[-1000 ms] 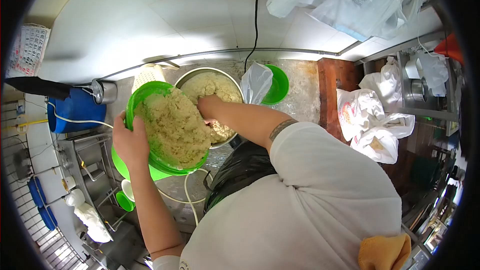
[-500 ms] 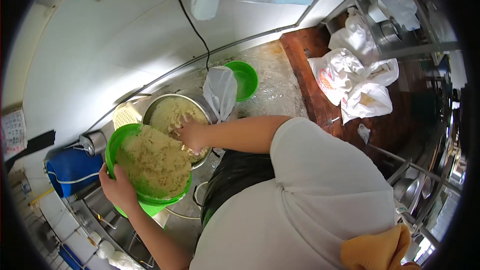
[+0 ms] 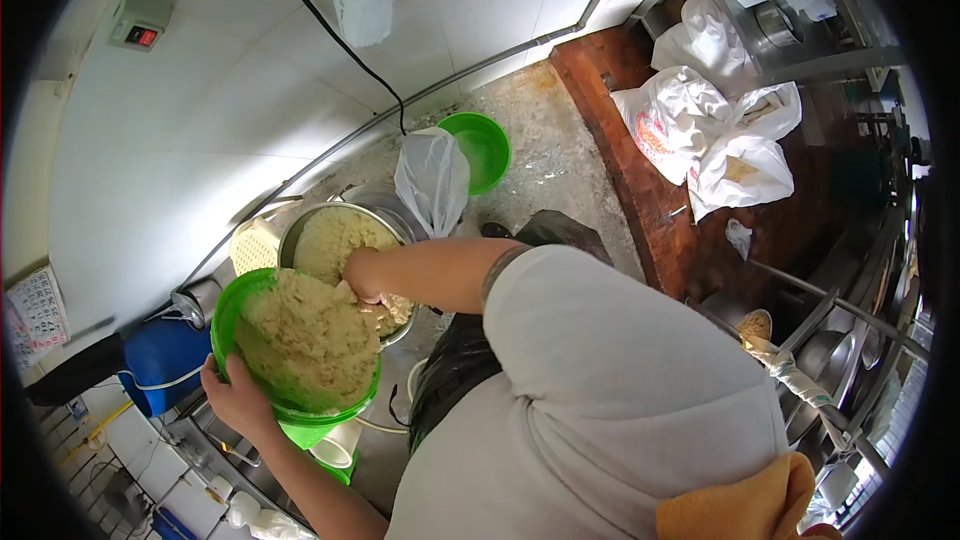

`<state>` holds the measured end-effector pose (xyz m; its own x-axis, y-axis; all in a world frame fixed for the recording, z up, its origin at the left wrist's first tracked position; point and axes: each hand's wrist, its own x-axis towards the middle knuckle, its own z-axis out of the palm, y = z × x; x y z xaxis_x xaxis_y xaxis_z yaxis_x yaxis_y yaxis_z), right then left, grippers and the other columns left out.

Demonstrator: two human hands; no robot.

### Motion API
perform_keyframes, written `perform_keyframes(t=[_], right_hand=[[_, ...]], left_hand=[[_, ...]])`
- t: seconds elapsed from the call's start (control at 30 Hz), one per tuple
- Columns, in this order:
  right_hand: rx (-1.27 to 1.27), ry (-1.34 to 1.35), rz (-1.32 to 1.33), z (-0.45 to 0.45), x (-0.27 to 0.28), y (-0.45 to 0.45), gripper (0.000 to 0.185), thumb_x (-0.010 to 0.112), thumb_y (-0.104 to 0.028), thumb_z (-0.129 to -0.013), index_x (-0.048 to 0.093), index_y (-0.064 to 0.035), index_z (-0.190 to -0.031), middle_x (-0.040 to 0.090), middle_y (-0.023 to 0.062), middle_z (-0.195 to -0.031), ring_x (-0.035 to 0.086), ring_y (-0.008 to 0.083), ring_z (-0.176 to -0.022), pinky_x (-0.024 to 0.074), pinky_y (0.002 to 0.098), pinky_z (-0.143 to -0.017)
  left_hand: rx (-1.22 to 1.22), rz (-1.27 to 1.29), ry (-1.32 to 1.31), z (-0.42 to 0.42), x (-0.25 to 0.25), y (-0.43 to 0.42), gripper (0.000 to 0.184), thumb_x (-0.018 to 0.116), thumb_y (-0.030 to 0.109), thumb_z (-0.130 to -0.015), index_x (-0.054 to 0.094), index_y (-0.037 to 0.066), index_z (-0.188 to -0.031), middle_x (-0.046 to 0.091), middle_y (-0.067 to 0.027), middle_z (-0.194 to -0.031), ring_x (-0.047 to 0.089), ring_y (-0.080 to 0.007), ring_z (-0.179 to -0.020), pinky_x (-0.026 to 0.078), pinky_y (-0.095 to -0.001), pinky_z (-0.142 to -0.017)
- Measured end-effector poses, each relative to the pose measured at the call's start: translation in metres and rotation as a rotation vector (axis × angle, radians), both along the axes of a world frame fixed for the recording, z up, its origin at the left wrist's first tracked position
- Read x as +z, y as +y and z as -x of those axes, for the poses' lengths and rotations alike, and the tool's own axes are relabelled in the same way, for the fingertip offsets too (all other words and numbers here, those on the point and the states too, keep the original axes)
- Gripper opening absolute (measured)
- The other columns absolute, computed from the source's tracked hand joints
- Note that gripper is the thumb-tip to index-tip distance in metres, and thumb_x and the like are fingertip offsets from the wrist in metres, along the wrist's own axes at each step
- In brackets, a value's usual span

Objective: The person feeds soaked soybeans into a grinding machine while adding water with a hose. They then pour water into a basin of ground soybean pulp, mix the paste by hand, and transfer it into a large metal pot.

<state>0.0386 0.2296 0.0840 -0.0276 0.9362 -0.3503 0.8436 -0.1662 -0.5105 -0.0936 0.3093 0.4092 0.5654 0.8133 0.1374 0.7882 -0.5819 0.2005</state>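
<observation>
A green basin (image 3: 226,305), tilted toward the metal pot, is heaped with pale yellow crumbly mash (image 3: 318,340). My left hand (image 3: 240,395) grips the basin's near left side, thumb over the rim. Just beyond it stands the round metal pot (image 3: 402,330), with the same kind of mash (image 3: 335,240) inside. My right hand (image 3: 366,275) reaches into the pot with fingers curled into the mash; the fingertips are buried from sight. The basin's far edge overlaps the pot's rim.
A bucket covered with a clear plastic bag (image 3: 432,180) stands beyond the pot, next to another green basin (image 3: 485,155). White sacks (image 3: 690,130) lie on the reddish-brown floor at right. A blue drum (image 3: 165,365) is at left. A black cable (image 3: 340,40) hangs along the wall.
My right hand has gone from spread fingers over the pot's mash to curled fingers sunk in it. My left hand still holds the green basin. The view has shifted somewhat.
</observation>
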Motion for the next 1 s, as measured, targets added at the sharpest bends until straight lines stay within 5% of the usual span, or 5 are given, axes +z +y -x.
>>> perform_keyframes(t=[0.17, 0.4, 0.53, 0.67, 1.0], right_hand=[[0.088, 0.151, 0.039, -0.04, 0.053, -0.011, 0.028, 0.079, -0.034, -0.075, 0.083, -0.012, -0.092, 0.072, 0.0075, -0.122, 0.066, 0.0286, -0.114, 0.0553, 0.0412, -0.088], [-0.142, 0.011, -0.08, -0.021, 0.108, -0.066, 0.108, 0.088, -0.059, -0.067, 0.046, -0.0146, -0.157, 0.012, 0.0209, -0.172, 0.029, 0.0464, -0.151, 0.0286, 0.0645, -0.117], [0.017, -0.074, -0.089, -0.01, 0.078, -0.048, 0.1, 0.088, -0.054, -0.067, 0.053, -0.0123, -0.151, 0.027, 0.0183, -0.168, 0.032, 0.0421, -0.151, 0.0313, 0.0644, -0.114], [0.006, -0.055, 0.046, -0.014, 0.07, -0.016, 0.053, 0.083, -0.038, -0.068, 0.078, -0.013, -0.114, 0.073, 0.0134, -0.121, 0.066, 0.0306, -0.119, 0.0517, 0.0496, -0.094], [-0.086, 0.294, 0.042, -0.051, 0.165, -0.015, 0.046, 0.079, -0.035, -0.079, 0.074, -0.0024, -0.112, 0.074, 0.0198, -0.106, 0.07, 0.0389, -0.102, 0.0554, 0.0485, -0.088]], left_hand=[[-0.01, -0.016, -0.011, 0.007, -0.005, 0.006, 0.053, 0.061, 0.035, -0.094, 0.062, -0.004, -0.13, 0.069, -0.0234, -0.122, 0.067, -0.0386, -0.111, 0.05, -0.0442, -0.096], [0.013, 0.001, -0.002, 0.0, -0.003, 0.0, 0.053, 0.061, 0.034, -0.094, 0.062, -0.004, -0.131, 0.068, -0.024, -0.126, 0.066, -0.0408, -0.114, 0.049, -0.0462, -0.099], [-0.035, -0.056, 0.022, -0.008, -0.001, -0.008, 0.05, 0.065, 0.033, -0.092, 0.064, -0.002, -0.129, 0.069, -0.0248, -0.124, 0.066, -0.0421, -0.113, 0.05, -0.0466, -0.096], [-0.047, -0.087, -0.013, -0.021, 0.001, -0.014, 0.046, 0.067, 0.032, -0.091, 0.067, -0.001, -0.124, 0.07, -0.0255, -0.115, 0.067, -0.044, -0.107, 0.052, -0.0483, -0.092], [-0.032, -0.013, -0.085, -0.014, 0.005, -0.016, 0.045, 0.07, 0.027, -0.087, 0.067, 0.001, -0.123, 0.071, -0.0235, -0.112, 0.068, -0.0421, -0.103, 0.054, -0.0497, -0.091]])
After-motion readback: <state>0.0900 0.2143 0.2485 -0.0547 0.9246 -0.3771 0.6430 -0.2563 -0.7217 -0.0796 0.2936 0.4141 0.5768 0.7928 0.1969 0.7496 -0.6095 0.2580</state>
